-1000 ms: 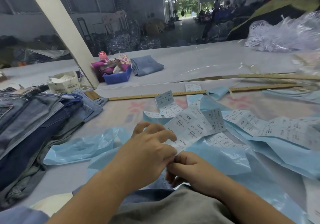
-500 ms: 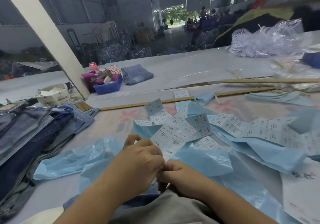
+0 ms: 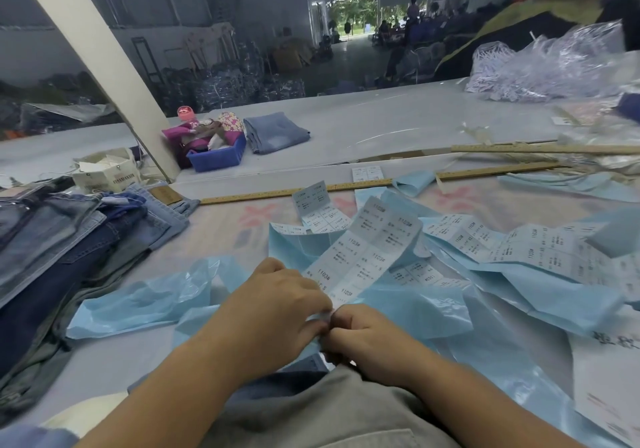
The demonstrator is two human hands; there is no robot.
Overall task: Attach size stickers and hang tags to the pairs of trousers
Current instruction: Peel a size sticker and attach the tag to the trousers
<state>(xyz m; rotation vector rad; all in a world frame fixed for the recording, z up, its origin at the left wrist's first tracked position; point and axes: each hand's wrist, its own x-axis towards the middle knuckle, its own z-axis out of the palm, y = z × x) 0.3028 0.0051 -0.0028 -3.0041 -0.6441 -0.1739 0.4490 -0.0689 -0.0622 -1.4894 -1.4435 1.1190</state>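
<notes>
A long strip of white size stickers printed with "1103#" rises from between my hands toward the table's middle. My left hand and my right hand meet at the strip's near end, and both pinch it there with curled fingers. Below my hands a pair of blue trousers lies at the table's near edge, partly under grey cloth. A pile of denim trousers is stacked at the left. More sticker sheets lie on blue backing paper at the right.
A wooden ruler crosses the table behind the stickers. A blue bin of odds and ends, a folded pair of jeans and a white tag box stand at the back left by a slanted white post. Clear plastic bags sit back right.
The sticker strip has lifted and straightened, standing up more from my hands. Both hands stay together at its near end, slightly lower in view.
</notes>
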